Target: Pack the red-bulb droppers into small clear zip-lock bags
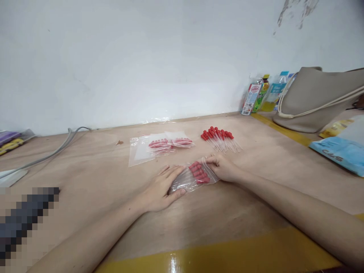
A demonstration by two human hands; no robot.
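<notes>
A clear zip-lock bag (186, 182) lies flat on the table, its zip edge toward the right. Inside it are several red-bulbed droppers (199, 172), with the red bulbs near the zip edge. My left hand (162, 189) rests on the bag's left end, palm down with fingers and thumb spread. At the other end, my right hand (223, 167) has its fingers closed at the zip edge, gripping the bag. Just behind the hands, a loose pile of droppers with red bulbs (217, 133) and thin clear stems lies on the table.
Behind the left hand, filled bags of droppers (159, 144) overlap. A grey cable (61, 146) crosses the left side. Bottles (274, 93), a drink carton (251, 98), a beige bag (313, 94) and a blue packet (338, 153) stand or lie right. Yellow tape (199, 254) lines the front edge.
</notes>
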